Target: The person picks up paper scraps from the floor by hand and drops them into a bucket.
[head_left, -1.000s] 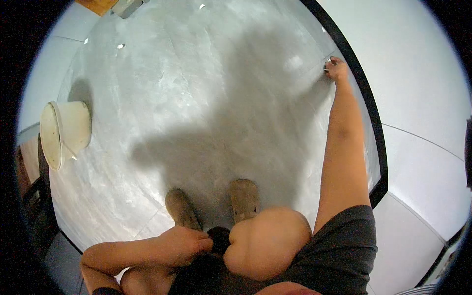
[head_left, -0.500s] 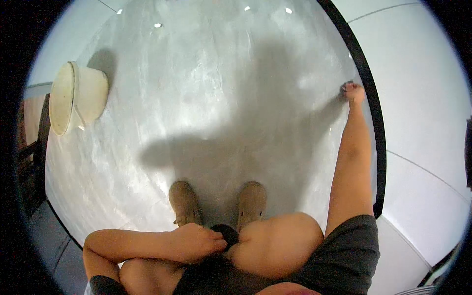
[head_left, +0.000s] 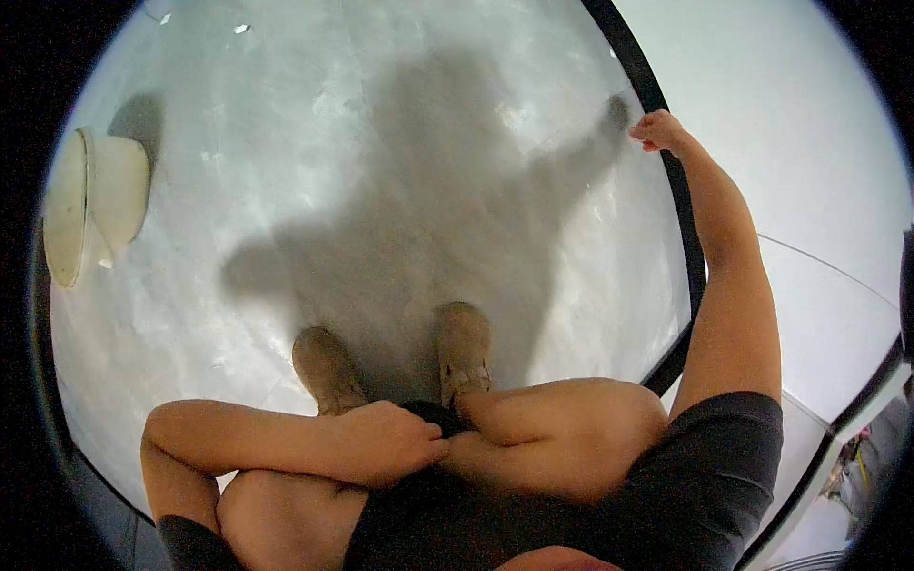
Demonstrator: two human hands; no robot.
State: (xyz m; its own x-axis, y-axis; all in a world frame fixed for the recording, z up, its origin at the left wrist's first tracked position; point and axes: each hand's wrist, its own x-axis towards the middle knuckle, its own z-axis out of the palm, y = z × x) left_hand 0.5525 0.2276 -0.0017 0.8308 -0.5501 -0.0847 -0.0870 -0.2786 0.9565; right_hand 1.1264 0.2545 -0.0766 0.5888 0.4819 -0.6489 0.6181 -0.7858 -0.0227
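Note:
My right hand (head_left: 657,131) is stretched out to the upper right, above the black edge strip (head_left: 678,190) of the grey floor. Its fingers are bent together at the tips; whatever they may hold is too small to make out. My left hand (head_left: 400,444) rests in front of my body by my knee, with fingers curled at dark cloth (head_left: 433,416). Whether it grips the cloth is hidden. Both brown shoes (head_left: 464,347) stand on the grey floor (head_left: 362,143), where my shadow falls.
A cream bucket (head_left: 119,190) lies or stands at the left of the floor, its opening facing left in this view. Small white bits (head_left: 242,29) show at the top. Pale tiles (head_left: 819,190) run along the right, and mixed items (head_left: 854,473) lie at the lower right.
My right hand has risen off the floor and moved over the black strip, with the elbow now bent outward. The left hand keeps its place by the knee. The view has shifted.

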